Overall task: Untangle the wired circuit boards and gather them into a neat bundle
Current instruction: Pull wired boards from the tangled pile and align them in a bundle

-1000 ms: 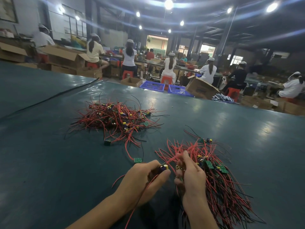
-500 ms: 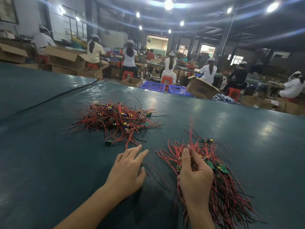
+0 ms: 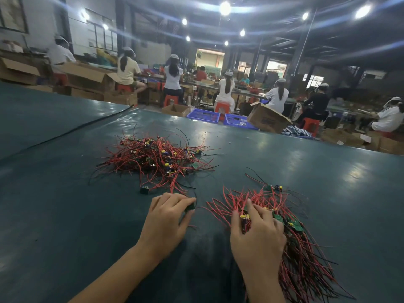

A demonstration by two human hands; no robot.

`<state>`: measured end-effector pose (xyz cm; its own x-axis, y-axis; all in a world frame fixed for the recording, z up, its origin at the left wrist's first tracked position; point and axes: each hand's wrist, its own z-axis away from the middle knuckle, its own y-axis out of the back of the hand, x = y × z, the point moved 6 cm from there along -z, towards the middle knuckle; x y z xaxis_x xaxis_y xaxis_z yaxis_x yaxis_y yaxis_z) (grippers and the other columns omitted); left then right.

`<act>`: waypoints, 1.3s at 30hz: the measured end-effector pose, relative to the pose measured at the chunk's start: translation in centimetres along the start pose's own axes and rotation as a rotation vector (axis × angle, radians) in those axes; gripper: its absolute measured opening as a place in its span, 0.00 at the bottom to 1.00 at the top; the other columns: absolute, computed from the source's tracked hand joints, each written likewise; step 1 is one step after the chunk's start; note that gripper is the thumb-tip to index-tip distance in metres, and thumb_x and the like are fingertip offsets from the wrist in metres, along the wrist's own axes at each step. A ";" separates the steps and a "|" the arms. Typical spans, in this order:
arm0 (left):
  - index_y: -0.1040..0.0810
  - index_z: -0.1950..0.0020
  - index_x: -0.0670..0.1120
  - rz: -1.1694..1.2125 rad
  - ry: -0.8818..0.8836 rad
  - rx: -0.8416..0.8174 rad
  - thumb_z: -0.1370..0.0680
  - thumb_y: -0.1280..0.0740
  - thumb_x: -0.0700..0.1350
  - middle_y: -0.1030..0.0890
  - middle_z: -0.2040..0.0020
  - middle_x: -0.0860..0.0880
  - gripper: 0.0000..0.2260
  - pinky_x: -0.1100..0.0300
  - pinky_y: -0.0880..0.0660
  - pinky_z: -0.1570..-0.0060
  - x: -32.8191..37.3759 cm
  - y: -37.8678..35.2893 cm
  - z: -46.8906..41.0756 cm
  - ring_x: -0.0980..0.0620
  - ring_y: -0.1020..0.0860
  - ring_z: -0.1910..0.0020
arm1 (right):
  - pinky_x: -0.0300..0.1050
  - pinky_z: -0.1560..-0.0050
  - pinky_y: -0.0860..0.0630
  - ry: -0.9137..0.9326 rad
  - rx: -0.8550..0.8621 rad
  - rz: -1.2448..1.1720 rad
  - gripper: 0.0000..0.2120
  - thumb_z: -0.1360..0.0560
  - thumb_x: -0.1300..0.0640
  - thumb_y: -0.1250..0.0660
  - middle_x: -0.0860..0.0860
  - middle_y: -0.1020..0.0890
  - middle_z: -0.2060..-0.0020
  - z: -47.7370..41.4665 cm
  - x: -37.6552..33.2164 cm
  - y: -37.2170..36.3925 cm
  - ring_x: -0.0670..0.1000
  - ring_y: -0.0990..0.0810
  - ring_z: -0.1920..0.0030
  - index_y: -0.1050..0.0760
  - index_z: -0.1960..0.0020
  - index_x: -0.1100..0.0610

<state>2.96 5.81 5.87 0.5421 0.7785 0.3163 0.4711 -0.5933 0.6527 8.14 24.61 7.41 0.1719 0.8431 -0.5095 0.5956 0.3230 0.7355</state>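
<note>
A tangled pile of red and black wired circuit boards (image 3: 157, 158) lies at the middle of the dark green table (image 3: 54, 215). A combed bundle of wired boards (image 3: 306, 259) fans out at the near right. My left hand (image 3: 168, 221) is just in front of the pile, fingers curled, pinching a small green circuit board (image 3: 189, 207) against the thumb. My right hand (image 3: 258, 235) rests with spread fingers on the board end of the bundle, with a yellow component showing between thumb and forefinger. One dark loose board (image 3: 144, 190) sits at the pile's near edge.
A black cable (image 3: 72, 132) runs across the table's far left. Beyond the far edge are blue crates (image 3: 203, 115), cardboard boxes (image 3: 269, 119) and several seated people at benches.
My left hand let go of the board it held beside the right hand, reached forward toward the pile and closed on a small green board. The right hand stayed on the bundle.
</note>
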 end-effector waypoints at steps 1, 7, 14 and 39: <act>0.17 0.44 0.48 0.002 -0.042 0.086 0.25 0.33 0.49 0.19 0.51 0.56 0.11 0.57 0.32 0.47 0.5 0.6 -0.1 0.52 0.22 0.50 | 0.53 0.40 0.29 0.034 0.032 -0.155 0.20 0.24 0.44 0.34 0.45 0.21 0.44 0.2 -0.7 0.0 0.52 0.26 0.43 0.23 0.35 0.49; 0.18 0.41 0.47 -0.010 -0.116 0.163 0.22 0.36 0.49 0.19 0.49 0.55 0.14 0.56 0.29 0.53 2.1 1.6 -0.1 0.53 0.23 0.51 | 0.46 0.61 0.30 0.400 0.330 -0.398 0.14 0.23 0.49 0.33 0.42 0.26 0.70 2.1 -3.8 1.1 0.43 0.29 0.69 0.21 0.65 0.53; 0.21 0.38 0.44 0.209 0.128 0.150 0.21 0.34 0.40 0.23 0.47 0.52 0.12 0.50 0.23 0.55 -0.3 1.8 -0.4 0.52 0.22 0.55 | 0.32 0.68 0.35 0.719 0.219 -0.540 0.12 0.22 0.53 0.35 0.41 0.31 0.72 4.1 -5.8 0.1 0.39 0.35 0.71 0.19 0.61 0.54; 0.22 0.52 0.44 0.588 -0.316 0.166 0.26 0.28 0.38 0.19 0.47 0.50 0.05 0.70 0.26 0.51 4.1 2.6 0.3 0.56 0.20 0.46 | 0.32 0.70 0.27 -0.171 -0.133 -1.301 0.07 0.28 0.54 0.31 0.48 0.19 0.70 2.0 -3.4 -3.1 0.41 0.23 0.72 0.16 0.54 0.55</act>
<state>6.60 7.37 8.68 0.9052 0.2358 0.3536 0.1235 -0.9420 0.3122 7.33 19.88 5.99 -0.3619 -0.1751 -0.9156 0.3208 0.8988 -0.2987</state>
